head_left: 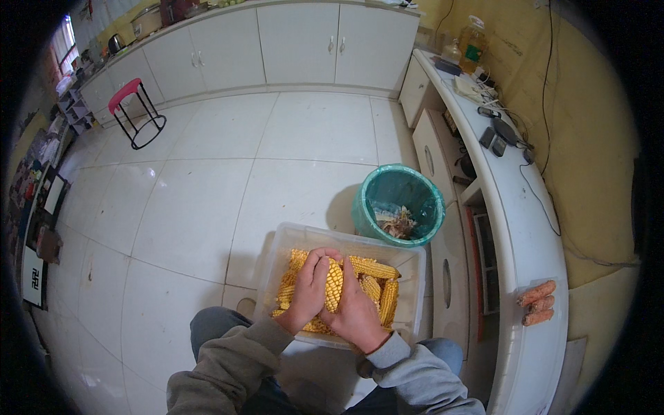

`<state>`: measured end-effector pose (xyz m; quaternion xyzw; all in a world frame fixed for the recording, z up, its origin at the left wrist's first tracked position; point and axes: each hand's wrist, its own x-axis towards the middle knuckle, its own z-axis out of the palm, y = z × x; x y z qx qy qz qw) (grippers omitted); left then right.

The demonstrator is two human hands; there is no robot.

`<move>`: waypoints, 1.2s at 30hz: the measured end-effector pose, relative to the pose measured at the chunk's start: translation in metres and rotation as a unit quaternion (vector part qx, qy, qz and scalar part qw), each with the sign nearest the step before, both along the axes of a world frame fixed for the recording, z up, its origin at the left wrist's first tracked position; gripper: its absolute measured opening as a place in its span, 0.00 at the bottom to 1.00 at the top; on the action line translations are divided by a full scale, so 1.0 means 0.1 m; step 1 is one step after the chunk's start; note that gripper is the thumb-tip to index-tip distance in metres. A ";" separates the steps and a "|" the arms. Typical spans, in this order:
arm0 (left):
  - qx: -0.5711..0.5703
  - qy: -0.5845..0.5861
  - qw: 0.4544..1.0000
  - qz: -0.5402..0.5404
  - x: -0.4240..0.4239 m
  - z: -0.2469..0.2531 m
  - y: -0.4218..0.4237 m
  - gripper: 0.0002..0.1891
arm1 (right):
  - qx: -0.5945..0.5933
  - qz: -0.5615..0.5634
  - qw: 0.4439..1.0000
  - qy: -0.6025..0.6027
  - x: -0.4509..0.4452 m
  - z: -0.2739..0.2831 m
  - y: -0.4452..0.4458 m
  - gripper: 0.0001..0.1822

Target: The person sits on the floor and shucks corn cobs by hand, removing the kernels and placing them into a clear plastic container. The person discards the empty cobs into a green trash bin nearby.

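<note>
An ear of dried yellow corn (334, 285) is gripped between my two hands, above a clear plastic bin (410, 270). My left hand (309, 290) wraps its left side, fingers curled over the top end. Along the right side lies my right hand (355, 311), its palm and fingers partly hiding the lower end. More corn ears (373, 267) fill the bin beneath, with some loose kernels among them. Rows of kernels still cover the visible face of the held ear.
A green lined waste bin (363, 207) holding husk scraps touches the plastic bin's far side. Several bare corncobs (539, 303) lie on the white counter (524, 218) at right. A pink-topped stool (124, 96) stands far left on the tiled floor, before white cabinets (298, 46).
</note>
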<state>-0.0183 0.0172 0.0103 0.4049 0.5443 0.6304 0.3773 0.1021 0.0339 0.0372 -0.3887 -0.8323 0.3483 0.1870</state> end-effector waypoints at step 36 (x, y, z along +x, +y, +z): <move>-0.006 -0.295 0.956 -0.002 -0.08 0.05 0.02 0.10 | -0.150 0.015 0.985 0.080 -0.02 -0.19 0.00 0.57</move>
